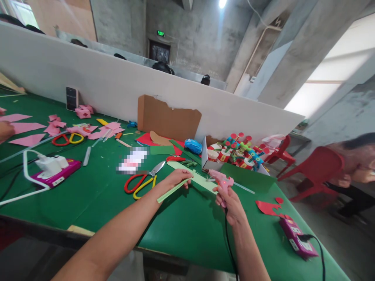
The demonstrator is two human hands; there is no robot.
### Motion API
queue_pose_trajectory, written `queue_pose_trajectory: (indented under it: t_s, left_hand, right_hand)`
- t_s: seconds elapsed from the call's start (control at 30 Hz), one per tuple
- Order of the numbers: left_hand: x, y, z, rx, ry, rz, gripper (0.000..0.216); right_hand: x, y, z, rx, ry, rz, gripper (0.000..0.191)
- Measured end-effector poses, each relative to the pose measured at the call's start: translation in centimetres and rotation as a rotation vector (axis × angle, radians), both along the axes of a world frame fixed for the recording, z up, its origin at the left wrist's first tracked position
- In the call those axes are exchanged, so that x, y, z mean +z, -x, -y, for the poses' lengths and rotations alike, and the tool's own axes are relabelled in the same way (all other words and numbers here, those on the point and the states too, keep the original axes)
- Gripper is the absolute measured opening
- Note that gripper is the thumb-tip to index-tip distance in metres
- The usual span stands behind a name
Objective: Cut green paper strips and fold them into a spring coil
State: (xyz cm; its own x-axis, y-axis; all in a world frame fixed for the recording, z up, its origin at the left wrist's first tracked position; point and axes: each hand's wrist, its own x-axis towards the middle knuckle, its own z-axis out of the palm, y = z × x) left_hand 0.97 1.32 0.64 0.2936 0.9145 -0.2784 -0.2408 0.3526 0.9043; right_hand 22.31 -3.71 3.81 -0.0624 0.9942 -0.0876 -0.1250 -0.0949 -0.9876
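My left hand [179, 178] pinches a folded light-green paper strip [172, 190], whose long end trails back along my wrist. In my right hand [231, 203] is a pink hot glue gun [222, 180], its nozzle pointing left toward the strip's end. A gap shows between the nozzle and my left fingers. Below and behind both hands lies a wider pale-green paper piece [205, 182] on the table. Scissors [143, 180] with red and yellow handles rest left of my left hand. Several small dark-green coiled paper pieces [190, 162] lie just beyond it.
An open box [206, 154] of colourful paper crafts stands behind the glue gun. Purple power strips [297, 238] sit at right and left, with cords running off. Pink paper pieces [109, 130] and a co-worker's hand [6, 130] are at left. A white partition [111, 86] borders the green table [181, 230].
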Motion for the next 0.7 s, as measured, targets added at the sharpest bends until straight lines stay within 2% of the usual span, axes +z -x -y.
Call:
queue_pose_trajectory:
  t_s: [0.17, 0.27, 0.33, 0.47, 0.57, 0.7]
  left_hand:
    - [0.3, 0.0, 0.3, -0.027, -0.022, 0.079, 0.021]
    - [0.8, 0.0, 0.6, -0.001, -0.051, 0.125, 0.024]
    - [1.0, 0.0, 0.7, 0.023, -0.064, 0.154, 0.026]
    - [1.4, 0.3, 0.6, 0.057, -0.094, 0.178, 0.028]
    - [1.6, 1.0, 0.4, 0.083, -0.134, 0.187, 0.028]
    - [1.8, 2.2, 0.1, 0.138, -0.171, 0.206, 0.027]
  right_hand:
    - [-0.3, -2.1, 0.3, -0.035, 0.091, 0.000, 0.045]
    - [-0.1, -3.8, 0.6, -0.109, 0.165, 0.087, 0.048]
    - [-0.2, -5.3, 0.7, -0.147, 0.155, 0.166, 0.045]
    - [-1.0, -8.6, 0.7, -0.210, 0.032, 0.485, 0.042]
    - [-1.5, -10.1, 0.6, -0.200, 0.028, 0.759, 0.042]
    - [-0.9, -10.6, 0.8, -0.188, 0.053, 1.114, 0.036]
